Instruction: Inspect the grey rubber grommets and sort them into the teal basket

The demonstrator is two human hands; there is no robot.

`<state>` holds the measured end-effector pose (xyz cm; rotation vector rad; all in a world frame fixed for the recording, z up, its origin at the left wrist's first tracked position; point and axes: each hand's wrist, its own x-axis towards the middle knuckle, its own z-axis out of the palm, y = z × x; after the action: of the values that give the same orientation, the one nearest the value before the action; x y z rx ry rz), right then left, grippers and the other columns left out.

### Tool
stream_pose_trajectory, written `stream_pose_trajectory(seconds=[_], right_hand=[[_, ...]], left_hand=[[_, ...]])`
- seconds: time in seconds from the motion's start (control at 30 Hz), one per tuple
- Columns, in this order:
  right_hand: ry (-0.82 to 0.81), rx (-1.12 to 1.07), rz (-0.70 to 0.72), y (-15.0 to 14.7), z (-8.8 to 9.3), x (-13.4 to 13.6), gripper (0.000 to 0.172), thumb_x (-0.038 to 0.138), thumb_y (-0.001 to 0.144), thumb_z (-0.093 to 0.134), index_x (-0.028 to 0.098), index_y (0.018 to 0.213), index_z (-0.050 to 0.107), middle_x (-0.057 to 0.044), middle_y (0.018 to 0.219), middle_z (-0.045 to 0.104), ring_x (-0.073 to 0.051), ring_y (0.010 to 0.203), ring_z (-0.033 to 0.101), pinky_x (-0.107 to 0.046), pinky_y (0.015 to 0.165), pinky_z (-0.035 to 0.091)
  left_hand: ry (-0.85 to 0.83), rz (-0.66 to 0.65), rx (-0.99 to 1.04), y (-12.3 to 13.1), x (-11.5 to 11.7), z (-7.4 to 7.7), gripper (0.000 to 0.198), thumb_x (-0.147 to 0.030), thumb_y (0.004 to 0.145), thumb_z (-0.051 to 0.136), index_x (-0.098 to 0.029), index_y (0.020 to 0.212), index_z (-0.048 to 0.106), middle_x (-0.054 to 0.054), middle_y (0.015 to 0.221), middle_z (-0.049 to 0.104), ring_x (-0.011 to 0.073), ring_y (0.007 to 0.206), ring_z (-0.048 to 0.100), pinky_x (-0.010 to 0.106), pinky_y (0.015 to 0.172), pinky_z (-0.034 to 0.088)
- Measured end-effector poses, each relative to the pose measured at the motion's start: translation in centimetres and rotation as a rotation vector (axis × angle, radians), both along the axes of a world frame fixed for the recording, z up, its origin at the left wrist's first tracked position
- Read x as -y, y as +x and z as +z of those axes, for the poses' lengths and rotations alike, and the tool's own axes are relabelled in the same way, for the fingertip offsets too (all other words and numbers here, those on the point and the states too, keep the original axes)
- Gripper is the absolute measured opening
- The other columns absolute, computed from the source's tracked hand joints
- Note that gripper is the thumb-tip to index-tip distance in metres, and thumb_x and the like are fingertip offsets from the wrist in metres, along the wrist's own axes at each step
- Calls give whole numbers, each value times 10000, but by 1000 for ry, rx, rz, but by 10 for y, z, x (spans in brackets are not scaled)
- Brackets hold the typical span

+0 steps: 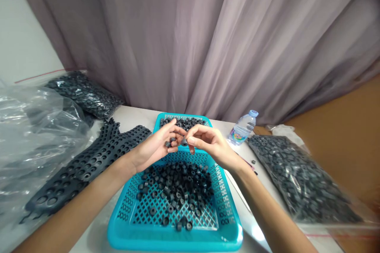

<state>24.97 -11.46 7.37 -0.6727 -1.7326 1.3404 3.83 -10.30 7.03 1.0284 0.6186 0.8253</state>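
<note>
Above the far end of a blue basket (175, 235), my two hands meet. My left hand (162, 142) is turned palm inward with its fingers curled round a few small black rubber pieces (170, 142). Between the thumb and fingers of my right hand (208, 141) is one black piece (184, 141), close to my left fingertips. Many loose black pieces (178, 193) lie in the near basket. A second blue basket (157, 124) behind it holds more of them, partly hidden by my hands.
Black perforated rubber sheets (89, 168) and clear plastic bags (35, 138) lie at the left, with a filled bag (86, 93) behind. At the right are a water bottle (243, 127) and a large bag of black pieces (299, 178). A curtain (166, 39) hangs behind.
</note>
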Motion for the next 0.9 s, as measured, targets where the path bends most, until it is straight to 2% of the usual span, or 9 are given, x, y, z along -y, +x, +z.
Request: stream_pose_trajectory(seconds=[0.17,0.3,0.47,0.6,0.7,0.77,0.9], right_hand=[[-46,-18,50,1,-3,-2,244,384,970,724,147,947,672,-3,781,671,-115,663,630,-278,720,522],[-90,-50,85,-2,-6,-3,261,398,985,704,145,950,655,-21,819,701,-107,623,655,-269,691,540],[-256,-152,71,-7,-8,-2,298,439,957,724,160,917,626,-25,862,681,-104,631,634,-229,566,561],[-266,-138,48,-6,-7,-2,278,418,968,709,158,929,620,-27,872,667,-101,650,628,-220,567,565],[-190,-96,-2,-7,-4,0,286,436,983,681,165,933,605,-23,863,652,-110,636,622,-246,566,563],[-79,-37,-64,-11,-1,5,294,457,984,674,176,945,600,-16,856,640,-117,646,610,-266,590,557],[331,244,-245,-23,1,18,253,419,939,743,198,1006,639,-39,968,634,-157,819,590,-302,723,527]], left_hand=[[-59,21,46,-1,0,4,436,-520,977,642,-87,990,696,32,836,513,120,728,413,221,613,353],[-63,32,54,-1,0,4,400,-479,997,624,-86,987,702,54,866,551,137,777,472,231,666,403],[-82,28,77,-1,-2,3,311,-378,1018,601,-92,952,705,69,889,570,131,754,463,231,632,393],[-92,43,103,-1,-4,1,275,-327,1018,601,-86,930,702,74,917,579,125,766,468,228,634,399],[-100,40,102,0,-4,-1,288,-326,1030,580,-81,940,700,67,899,573,118,748,459,221,617,388],[-105,39,96,0,-3,-1,302,-350,1038,570,-96,935,696,56,882,570,118,739,459,222,623,391],[-79,21,60,1,2,-1,398,-514,1020,579,-143,921,687,29,873,574,125,734,462,235,654,404]])
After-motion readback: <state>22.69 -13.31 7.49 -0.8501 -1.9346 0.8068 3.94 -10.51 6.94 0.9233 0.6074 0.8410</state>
